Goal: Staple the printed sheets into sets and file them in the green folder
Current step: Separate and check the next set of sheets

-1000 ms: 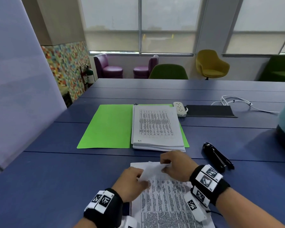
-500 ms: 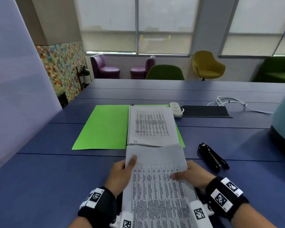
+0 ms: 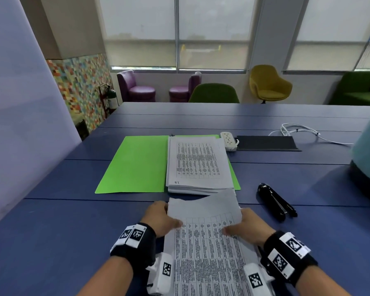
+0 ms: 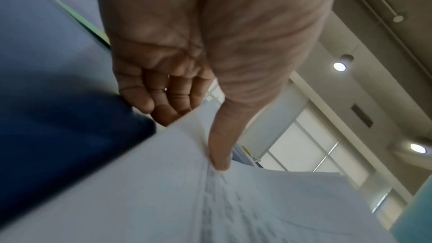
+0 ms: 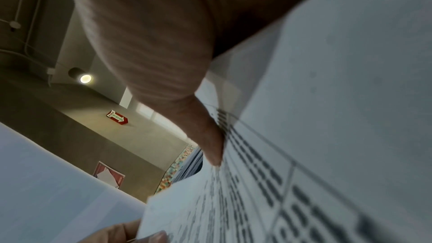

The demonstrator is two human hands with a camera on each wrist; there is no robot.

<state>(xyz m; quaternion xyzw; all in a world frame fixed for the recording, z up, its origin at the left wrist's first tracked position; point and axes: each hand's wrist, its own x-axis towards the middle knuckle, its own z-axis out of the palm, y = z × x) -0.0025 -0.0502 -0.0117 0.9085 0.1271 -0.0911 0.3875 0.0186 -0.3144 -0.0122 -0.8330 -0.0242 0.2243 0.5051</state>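
Observation:
I hold a set of printed sheets (image 3: 209, 248) near the table's front edge, its far end curling up. My left hand (image 3: 160, 218) grips the left edge, thumb on top (image 4: 219, 154) and fingers (image 4: 163, 99) curled underneath. My right hand (image 3: 246, 227) pinches the right edge, with its thumb (image 5: 210, 145) pressed on the printed face. Beyond lies the open green folder (image 3: 135, 165) with a stack of printed sheets (image 3: 197, 165) on its right half. A black stapler (image 3: 276, 201) lies on the table to the right of my hands.
A white power strip (image 3: 229, 141) and a dark mat (image 3: 267, 143) sit behind the folder, with a white cable (image 3: 301, 131) further right. A teal object (image 3: 367, 159) stands at the right edge. Chairs line the far side of the blue table (image 3: 62, 231).
The folded-over top corner has been flattened out. Both hands slid to the sheets' side edges and lifted the set, drawing it slightly closer to me.

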